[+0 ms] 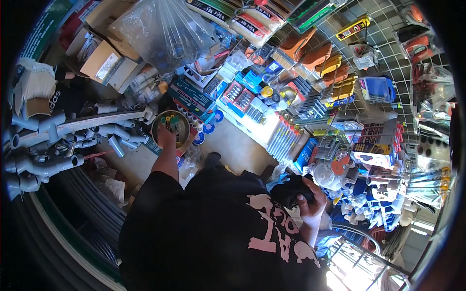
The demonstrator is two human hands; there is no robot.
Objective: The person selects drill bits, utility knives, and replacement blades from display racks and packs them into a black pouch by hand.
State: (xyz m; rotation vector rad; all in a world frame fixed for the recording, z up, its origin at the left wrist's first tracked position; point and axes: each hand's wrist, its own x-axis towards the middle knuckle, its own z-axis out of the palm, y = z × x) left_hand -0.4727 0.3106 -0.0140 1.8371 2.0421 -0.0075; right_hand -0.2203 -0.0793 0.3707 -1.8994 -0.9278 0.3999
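My left hand [166,137] reaches down into a round metal bowl [187,132]. Inside the bowl lie small items with green, yellow and red parts [171,121], and my fingers are drawn together at their near side. What they grip there is too small to make out. At my right side, my right hand [313,201] is closed around a soft-looking black bundle [290,190], thumb on the near side and fingers over the top. Its exact kind does not show.
Grey pipe fittings [53,166] crowd the left, above coiled pipes [97,201]. A green box [192,98] and a packed display counter [245,116] stand ahead. Tools hang on a wire grid [388,53] at right. Cardboard boxes [102,62] and a clear plastic bag [165,31] are at upper left.
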